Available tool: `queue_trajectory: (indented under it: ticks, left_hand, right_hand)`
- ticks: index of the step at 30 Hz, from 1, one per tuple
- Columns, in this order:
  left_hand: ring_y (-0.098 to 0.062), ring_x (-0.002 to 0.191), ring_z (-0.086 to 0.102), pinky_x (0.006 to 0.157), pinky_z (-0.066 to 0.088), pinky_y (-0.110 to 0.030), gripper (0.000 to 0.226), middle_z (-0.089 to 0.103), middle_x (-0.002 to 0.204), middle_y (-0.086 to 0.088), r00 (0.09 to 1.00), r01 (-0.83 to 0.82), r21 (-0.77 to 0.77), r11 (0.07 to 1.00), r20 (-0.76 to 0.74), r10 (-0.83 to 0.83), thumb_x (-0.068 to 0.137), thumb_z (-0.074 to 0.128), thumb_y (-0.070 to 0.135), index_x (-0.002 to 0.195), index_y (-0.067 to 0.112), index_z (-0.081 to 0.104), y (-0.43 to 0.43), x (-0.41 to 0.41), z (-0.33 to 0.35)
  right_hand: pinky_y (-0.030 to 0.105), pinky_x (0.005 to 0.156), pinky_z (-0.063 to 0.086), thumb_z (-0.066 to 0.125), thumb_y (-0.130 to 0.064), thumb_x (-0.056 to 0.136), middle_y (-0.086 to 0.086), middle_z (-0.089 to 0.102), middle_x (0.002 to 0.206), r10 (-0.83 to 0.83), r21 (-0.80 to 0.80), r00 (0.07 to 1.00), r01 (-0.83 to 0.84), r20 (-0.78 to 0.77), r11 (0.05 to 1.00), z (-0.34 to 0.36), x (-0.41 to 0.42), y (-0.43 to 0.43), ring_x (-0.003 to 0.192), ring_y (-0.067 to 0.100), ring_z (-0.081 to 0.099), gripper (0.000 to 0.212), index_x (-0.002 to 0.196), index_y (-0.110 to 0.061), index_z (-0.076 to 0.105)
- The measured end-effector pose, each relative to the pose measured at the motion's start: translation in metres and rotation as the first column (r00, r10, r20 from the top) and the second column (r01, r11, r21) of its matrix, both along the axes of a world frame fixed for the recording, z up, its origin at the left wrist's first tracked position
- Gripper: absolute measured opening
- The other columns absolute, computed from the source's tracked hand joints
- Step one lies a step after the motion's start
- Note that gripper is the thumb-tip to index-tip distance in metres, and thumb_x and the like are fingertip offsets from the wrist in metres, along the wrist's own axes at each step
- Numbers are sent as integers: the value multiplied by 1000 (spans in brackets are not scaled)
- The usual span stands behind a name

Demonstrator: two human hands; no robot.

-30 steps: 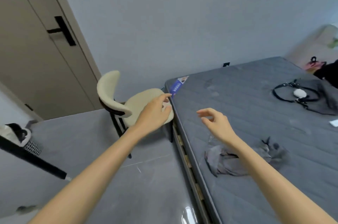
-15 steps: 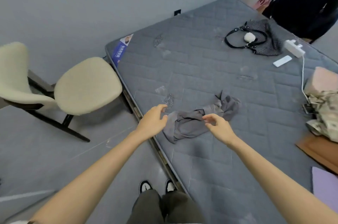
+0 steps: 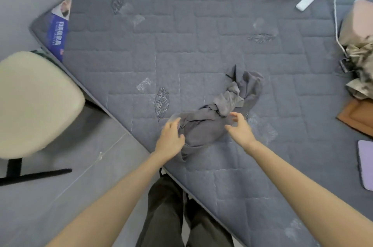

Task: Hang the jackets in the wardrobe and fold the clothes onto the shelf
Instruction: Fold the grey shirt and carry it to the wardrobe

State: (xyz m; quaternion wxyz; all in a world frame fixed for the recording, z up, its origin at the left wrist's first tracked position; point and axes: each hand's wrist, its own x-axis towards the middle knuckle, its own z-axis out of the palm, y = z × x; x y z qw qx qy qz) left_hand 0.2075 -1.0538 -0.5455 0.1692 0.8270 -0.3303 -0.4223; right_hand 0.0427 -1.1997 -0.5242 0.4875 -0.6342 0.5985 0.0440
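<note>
Between the two hands lay a crumpled grey fabric garment (image 3: 210, 125) on a grey quilted mattress (image 3: 201, 45). Left hand (image 3: 170, 140) and right hand (image 3: 240, 131) hovered apart at its sides, fingers spread loosely, gripping nothing; contact was unclear.

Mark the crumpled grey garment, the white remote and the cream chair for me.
grey garment (image 3: 201, 131): head view, on its wide lower fold.
white remote (image 3: 308, 0): head view, middle of its body.
cream chair (image 3: 34, 101): head view, centre of the seat pad.
</note>
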Motion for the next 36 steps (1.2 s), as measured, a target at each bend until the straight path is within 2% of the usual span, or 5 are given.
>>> queue_trajectory:
  ticks: [8,13,24,31,36]
  left_hand:
    - [-26,145,8,116,18,-45,74,16,158,-2,986,142,9,990,84,-142,91,60,30,151,21,18,-51,20,-94]
    - [-29,129,36,106,30,-42,57,50,134,-6,946,177,26,984,271,-178,90,61,35,142,24,40,-67,25,-115]
    - [-30,99,55,84,38,-27,16,54,108,-14,903,-335,-231,914,198,381,95,52,10,102,7,66,-4,69,-26]
    - [-41,85,64,70,59,-43,18,50,117,-30,571,-752,-417,510,-27,820,98,45,8,104,-4,57,26,128,73]
    - [-40,105,58,90,49,-54,23,55,114,-28,399,-751,-576,321,-8,917,94,48,12,108,-3,57,46,186,143]
  right_hand:
    - [36,98,44,62,-18,91,8,46,139,-299,98,953,293,54,951,-85,28,-48,119,23,50,68,146,-11,23]
    - [25,65,40,66,-15,89,6,55,82,-505,157,841,481,195,862,-97,33,-58,77,18,49,12,88,-7,57]
    - [32,64,33,60,-17,92,2,37,61,-343,-108,878,397,334,911,2,49,-70,61,14,35,24,71,-14,48]
    - [29,64,33,58,-17,94,10,43,74,-56,-235,870,194,489,953,114,91,-55,68,18,38,13,84,-11,53]
    - [30,67,43,54,-13,97,12,51,79,-182,-50,705,294,685,954,203,121,-56,67,21,50,17,81,-17,49]
